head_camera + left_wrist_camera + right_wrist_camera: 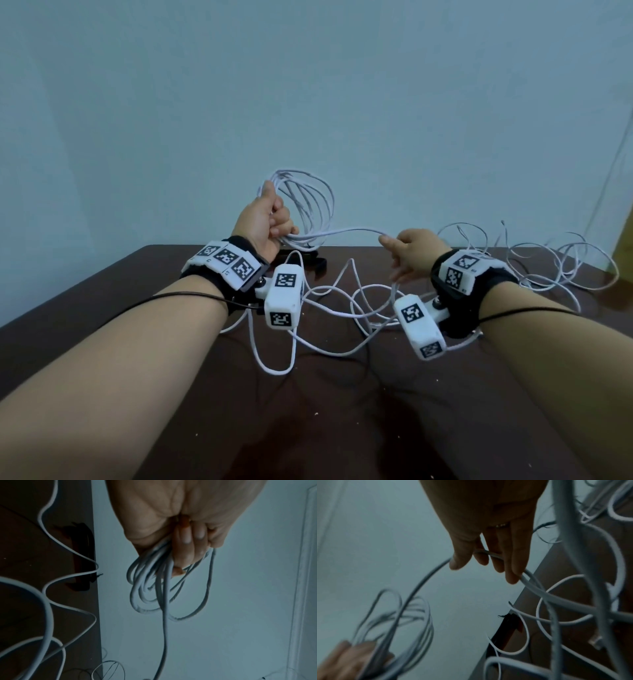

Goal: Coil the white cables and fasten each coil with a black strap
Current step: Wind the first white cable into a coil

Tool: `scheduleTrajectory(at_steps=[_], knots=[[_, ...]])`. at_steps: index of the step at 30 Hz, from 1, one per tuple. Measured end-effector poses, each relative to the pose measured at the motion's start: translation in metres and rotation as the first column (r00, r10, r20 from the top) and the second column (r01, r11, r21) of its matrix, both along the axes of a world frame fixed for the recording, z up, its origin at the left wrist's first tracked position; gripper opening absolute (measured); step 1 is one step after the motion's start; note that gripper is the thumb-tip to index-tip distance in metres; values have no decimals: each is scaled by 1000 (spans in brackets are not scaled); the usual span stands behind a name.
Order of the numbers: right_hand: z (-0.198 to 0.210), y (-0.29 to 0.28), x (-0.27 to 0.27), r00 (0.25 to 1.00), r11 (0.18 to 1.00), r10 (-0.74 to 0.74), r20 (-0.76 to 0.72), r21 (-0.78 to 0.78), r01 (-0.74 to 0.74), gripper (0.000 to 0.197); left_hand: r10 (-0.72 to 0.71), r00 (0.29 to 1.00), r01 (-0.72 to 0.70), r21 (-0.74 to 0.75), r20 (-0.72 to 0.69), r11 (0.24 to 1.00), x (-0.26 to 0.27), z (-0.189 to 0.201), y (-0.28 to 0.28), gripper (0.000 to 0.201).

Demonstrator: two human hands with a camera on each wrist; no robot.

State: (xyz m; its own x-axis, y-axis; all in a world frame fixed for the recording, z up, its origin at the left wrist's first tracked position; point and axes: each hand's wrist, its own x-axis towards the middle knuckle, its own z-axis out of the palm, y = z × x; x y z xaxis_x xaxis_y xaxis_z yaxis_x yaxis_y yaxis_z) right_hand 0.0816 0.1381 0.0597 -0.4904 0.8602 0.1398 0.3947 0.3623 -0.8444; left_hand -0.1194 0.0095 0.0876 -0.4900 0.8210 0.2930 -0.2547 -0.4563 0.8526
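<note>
Fingers of my left hand (266, 224) curl around a gathered coil (308, 202) of white cable, held above the table's (102, 308) far edge. My right hand (412, 248) pinches the trailing strand. Black straps (310, 262) lie beneath the coil.

Loose cable clutters the middle and right; the lower frame lies bare.

In the head view, tangled loops of thin white cable (342, 308) sprawl over the dark brown wooden surface (102, 308) from centre to right edge, with a flat black strap (310, 263) at its far edge. A taut cable span bridges the gap between the raised left hand (267, 222), gripping a coil of white cable loops (308, 202), and the right hand (411, 250). The lower left and lower centre of the surface offer open passage.
</note>
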Motion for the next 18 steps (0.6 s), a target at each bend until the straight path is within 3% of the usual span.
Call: scheduleTrajectory(at_steps=[4,9,15,18], knots=[[-1,8,11,981,992,93,170,72,-107,34,59,994,-61,-17,-87,998,-8,-3,1,44],[-9,14,19,978,974,200,-60,-92,-205,17,69,973,-82,-46,-222,996,-18,-11,3,42],[-6,10,20,979,964,186,-87,-175,-199,33,104,963,-119,-47,-247,992,-20,-11,4,42],[0,6,18,993,977,114,-32,-180,-118,44,114,964,-127,-42,-240,991,-22,-8,4,42]])
